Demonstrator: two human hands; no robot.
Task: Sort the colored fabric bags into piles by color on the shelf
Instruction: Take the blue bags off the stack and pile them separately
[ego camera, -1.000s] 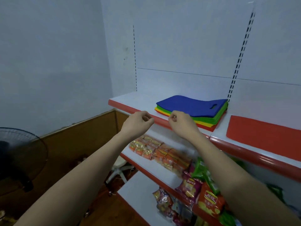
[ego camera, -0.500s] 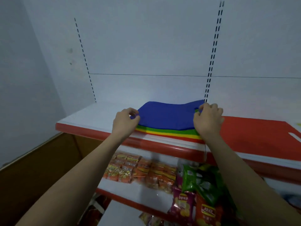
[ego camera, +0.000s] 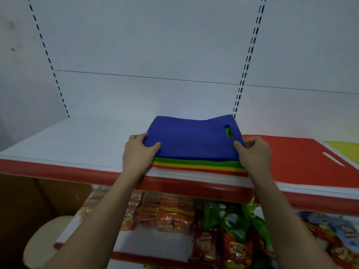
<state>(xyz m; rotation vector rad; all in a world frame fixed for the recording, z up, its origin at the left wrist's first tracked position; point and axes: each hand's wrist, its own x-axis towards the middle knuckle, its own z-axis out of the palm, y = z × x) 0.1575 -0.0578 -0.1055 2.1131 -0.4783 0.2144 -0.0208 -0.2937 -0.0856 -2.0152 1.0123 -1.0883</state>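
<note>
Your left hand [ego camera: 138, 152] grasps the near left corner of the flat blue fabric bag [ego camera: 194, 139] that tops the stack: the thumb lies on its upper face and the fingers curl over its left edge. Your right hand [ego camera: 254, 152] pinches the near right corner of the same blue bag, thumb on top, the other fingers bent down along its right side. Both hands sit at the front of the stack, with your bare forearms reaching up from below.

The blue bag is a smooth, felt-like sheet with a slot handle cut near its right edge, through which green shows. Its far edge bows up slightly in the middle. Beneath it you see the stacked edges of green fabric bags [ego camera: 196, 162], then yellow fabric bags [ego camera: 196, 167], then orange-red fabric bags [ego camera: 196, 171], all squared up at the front.

The stack rests on the white metal shelf with a red front lip [ego camera: 73, 140], near its front edge. Just right of the stack a flat red fabric bag [ego camera: 303, 158] lies on the same shelf, with a white slit-like mark near its right end; beyond it a flat yellow fabric bag [ego camera: 344, 148] shows at the picture's edge. Below the shelf, packets of snacks [ego camera: 169, 212] in orange, green and red crowd the lower shelf.
</note>
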